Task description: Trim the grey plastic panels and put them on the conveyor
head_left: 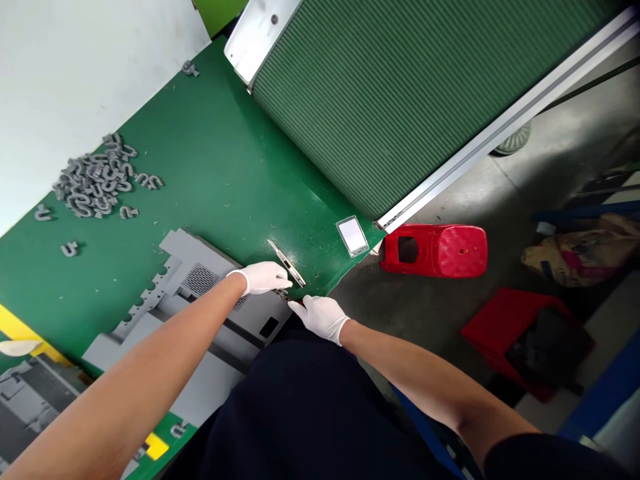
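A large grey plastic panel (pixel 200 393) with vent grilles and a notched edge lies tilted on the green table, against my body. My left hand (pixel 265 277), in a white glove, is closed over the panel's right end. Its fingertips are at a small dark grey piece (pixel 283 293), which they partly hide. My right hand (pixel 320 315), gloved too, is closed just right of it. A bit of red shows at its fingertips, like a tool's handle, mostly hidden. A utility knife (pixel 287 263) lies on the table just beyond my left hand.
Several grey U-shaped clips (pixel 95 177) lie heaped at the left of the green table (pixel 215 153). A ribbed green conveyor belt (pixel 400 87) adjoins it. A framed card (pixel 353 236) lies near the edge. A red stool (pixel 460 250) and a red crate (pixel 500 327) stand on the floor.
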Tool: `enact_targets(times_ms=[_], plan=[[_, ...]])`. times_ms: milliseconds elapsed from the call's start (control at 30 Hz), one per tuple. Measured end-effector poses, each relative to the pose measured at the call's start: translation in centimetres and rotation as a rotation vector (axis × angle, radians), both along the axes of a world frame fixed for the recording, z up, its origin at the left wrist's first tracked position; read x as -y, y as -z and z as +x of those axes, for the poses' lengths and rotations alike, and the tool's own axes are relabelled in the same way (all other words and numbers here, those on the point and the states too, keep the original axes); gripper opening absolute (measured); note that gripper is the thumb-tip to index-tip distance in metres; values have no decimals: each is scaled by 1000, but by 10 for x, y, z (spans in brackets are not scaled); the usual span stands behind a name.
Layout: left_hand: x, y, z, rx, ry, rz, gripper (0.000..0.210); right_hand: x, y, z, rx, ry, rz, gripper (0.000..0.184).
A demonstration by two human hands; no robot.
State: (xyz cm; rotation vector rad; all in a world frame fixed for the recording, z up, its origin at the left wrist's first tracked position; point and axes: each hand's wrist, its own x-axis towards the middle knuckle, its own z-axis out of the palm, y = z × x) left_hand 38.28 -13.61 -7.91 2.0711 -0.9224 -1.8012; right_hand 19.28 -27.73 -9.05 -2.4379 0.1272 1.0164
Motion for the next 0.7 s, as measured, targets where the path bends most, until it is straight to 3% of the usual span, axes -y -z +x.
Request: enact_targets(times_ms=[400,700], plan=[[0,-3,1,2,1,-21,42,-3,-14,11,-21,2,-11,66],[-1,0,0,-4,-1,-11,43,-5,-6,14,-55,-8,16,65]])
